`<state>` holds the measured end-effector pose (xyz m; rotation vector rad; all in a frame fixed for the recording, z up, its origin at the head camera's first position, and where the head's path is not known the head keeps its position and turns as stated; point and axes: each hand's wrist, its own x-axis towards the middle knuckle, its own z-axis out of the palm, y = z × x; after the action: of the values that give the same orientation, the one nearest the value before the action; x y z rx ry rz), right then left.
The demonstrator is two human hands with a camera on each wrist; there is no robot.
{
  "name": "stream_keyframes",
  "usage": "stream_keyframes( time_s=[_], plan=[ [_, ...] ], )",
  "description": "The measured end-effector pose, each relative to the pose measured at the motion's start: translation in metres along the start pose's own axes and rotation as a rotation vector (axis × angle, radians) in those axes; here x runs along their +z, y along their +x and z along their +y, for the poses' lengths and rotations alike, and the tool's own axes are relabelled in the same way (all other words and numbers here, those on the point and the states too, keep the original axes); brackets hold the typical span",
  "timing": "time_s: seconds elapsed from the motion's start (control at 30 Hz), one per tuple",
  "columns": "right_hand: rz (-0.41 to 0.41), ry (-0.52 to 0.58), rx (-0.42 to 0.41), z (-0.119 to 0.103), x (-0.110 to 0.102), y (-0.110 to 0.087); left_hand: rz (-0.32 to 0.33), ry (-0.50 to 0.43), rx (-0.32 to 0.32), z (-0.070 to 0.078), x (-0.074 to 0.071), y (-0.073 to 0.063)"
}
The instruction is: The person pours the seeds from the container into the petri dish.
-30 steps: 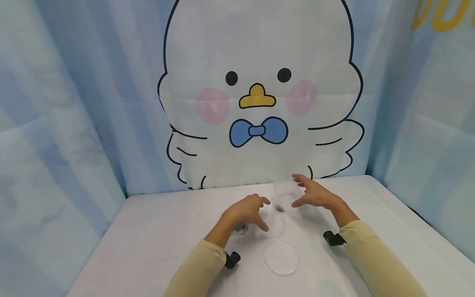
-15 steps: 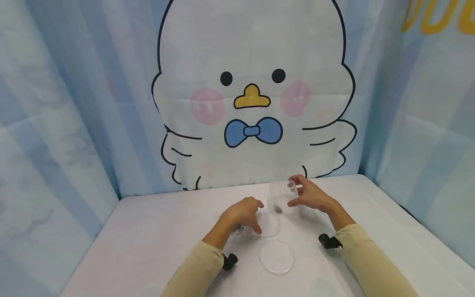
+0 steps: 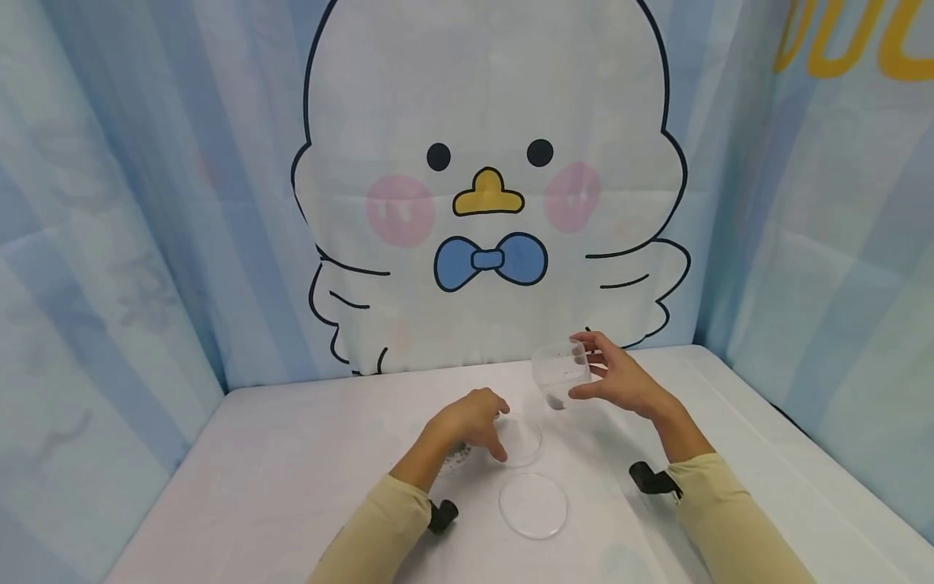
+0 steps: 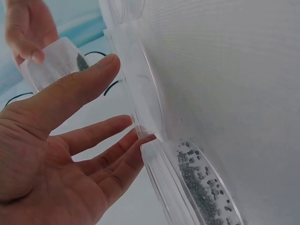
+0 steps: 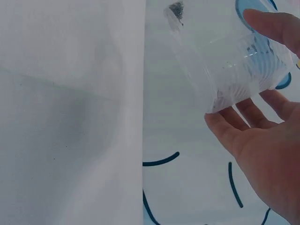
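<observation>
My right hand (image 3: 623,380) grips a clear plastic cup (image 3: 560,375) between thumb and fingers, tilted and raised at the table's far side. A small clump of dark grains (image 5: 176,10) sits at the cup's bottom edge in the right wrist view. My left hand (image 3: 467,422) hovers low with loosely bent fingers, thumb apart. Its fingertips are right at the rim of a shallow clear round container (image 4: 143,84). Beneath that wrist, partly hidden, lies another clear container (image 3: 457,457), with many dark grains (image 4: 199,192) showing in the left wrist view.
A clear round ring-like disc (image 3: 533,536) lies flat on the white table (image 3: 306,470), nearer to me than the containers. Behind the table hangs a blue and white curtain (image 3: 146,203) with a cartoon bird. Black camera mounts (image 3: 442,517) jut from both wrists.
My right hand has moved from reaching beside the cup to gripping it, and has lifted and tilted it. The left hand stays almost where it was over the containers. The head view has shifted slightly.
</observation>
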<state>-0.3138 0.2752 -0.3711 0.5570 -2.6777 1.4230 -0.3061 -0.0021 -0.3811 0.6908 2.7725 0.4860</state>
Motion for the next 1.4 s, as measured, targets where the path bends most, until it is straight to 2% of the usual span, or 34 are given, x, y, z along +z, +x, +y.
stream_keyframes(
  time_s=[0.13,0.4,0.7,0.9,1.4],
  plan=[
    [0.009,-0.051,-0.057,-0.003,0.0,-0.001,0.0,0.001,0.022,0.0,0.0,0.0],
    [0.005,-0.154,-0.118,-0.01,0.008,0.002,0.008,0.001,0.053,-0.004,0.0,0.001],
    [0.01,-0.247,-0.139,-0.015,0.014,0.001,0.005,-0.024,0.053,-0.005,-0.001,0.0],
    [0.003,-0.305,-0.155,-0.021,0.018,0.0,0.009,-0.001,0.067,-0.006,-0.001,0.001],
    [0.017,-0.4,-0.257,-0.032,0.026,-0.001,0.007,-0.008,0.074,-0.007,0.0,-0.001]
  ],
)
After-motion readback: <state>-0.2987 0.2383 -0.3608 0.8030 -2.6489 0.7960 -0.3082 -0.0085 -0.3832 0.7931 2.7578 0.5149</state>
